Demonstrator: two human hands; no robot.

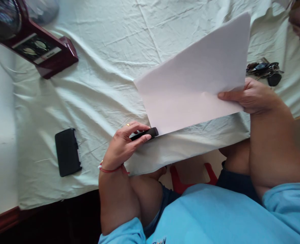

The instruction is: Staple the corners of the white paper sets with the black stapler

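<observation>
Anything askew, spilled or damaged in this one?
I see no spill or damage. Only the tablecloth looks untidy: it is rumpled, with loose folds left of the paper instead of lying flat. The paper also dips slightly by the right hand, probably just from the grip.

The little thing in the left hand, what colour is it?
That little thing is black, best seen in the head view.

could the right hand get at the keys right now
Probably yes: the keys lie just past the right hand with nothing visibly between, though it would likely have to release the paper.
</observation>
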